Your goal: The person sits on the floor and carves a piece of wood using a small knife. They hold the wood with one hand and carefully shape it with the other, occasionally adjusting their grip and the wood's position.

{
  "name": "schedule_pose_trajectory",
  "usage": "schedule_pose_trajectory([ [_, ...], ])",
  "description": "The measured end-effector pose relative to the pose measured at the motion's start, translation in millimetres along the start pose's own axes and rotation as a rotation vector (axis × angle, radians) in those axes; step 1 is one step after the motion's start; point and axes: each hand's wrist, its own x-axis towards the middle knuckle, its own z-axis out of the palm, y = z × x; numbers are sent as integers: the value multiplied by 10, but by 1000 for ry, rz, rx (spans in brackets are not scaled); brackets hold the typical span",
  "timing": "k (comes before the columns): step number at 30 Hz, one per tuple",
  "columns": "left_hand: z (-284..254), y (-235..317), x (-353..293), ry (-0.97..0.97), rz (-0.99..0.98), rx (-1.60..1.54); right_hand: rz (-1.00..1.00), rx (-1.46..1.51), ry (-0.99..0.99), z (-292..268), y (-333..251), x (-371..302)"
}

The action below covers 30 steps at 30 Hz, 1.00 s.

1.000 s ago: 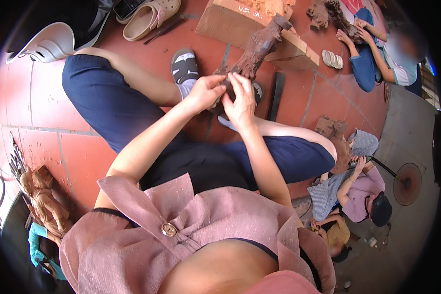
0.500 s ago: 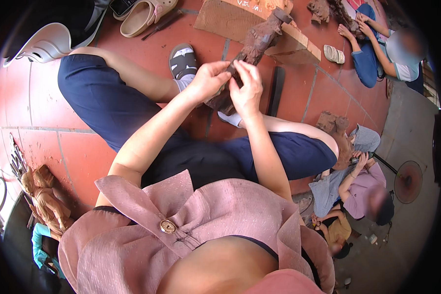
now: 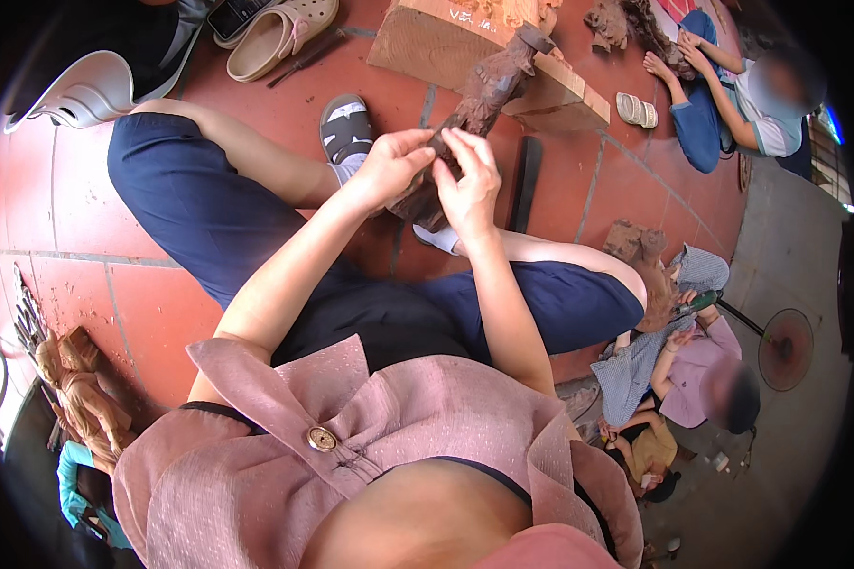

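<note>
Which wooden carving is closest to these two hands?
The dark carving at the left hand and right hand; the tan figure, reddish-brown carving and top-right dark wood are all farther away.

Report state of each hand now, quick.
Left hand: fingers curled at the dark wooden carving; grip cannot be told.
Right hand: fingers bent, at the same carving; grip cannot be told.

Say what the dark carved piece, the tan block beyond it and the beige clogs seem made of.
Dark carved piece: probably wood, dull reddish-brown, judging by its knotty, rough surface.
Tan block: likely bare wood; grain lines show on its unpainted-looking face.
Beige clogs: perhaps moulded foam or rubber, matte, from their smooth, rounded shape; looks alone can't settle it.
</note>
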Motion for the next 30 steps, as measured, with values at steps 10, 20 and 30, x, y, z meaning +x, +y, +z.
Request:
schedule_pose_trajectory([
  [10, 70, -81, -482, -29, -164, 134, 26, 6, -121, -62, -73, -421],
  [20, 149, -50, -158, 0, 29, 196, -57, -65, -65, -33, 94, -28],
  [30, 215, -112, -273, -13, -76, 165, -24, -35, -109, -96, 132, -160],
])
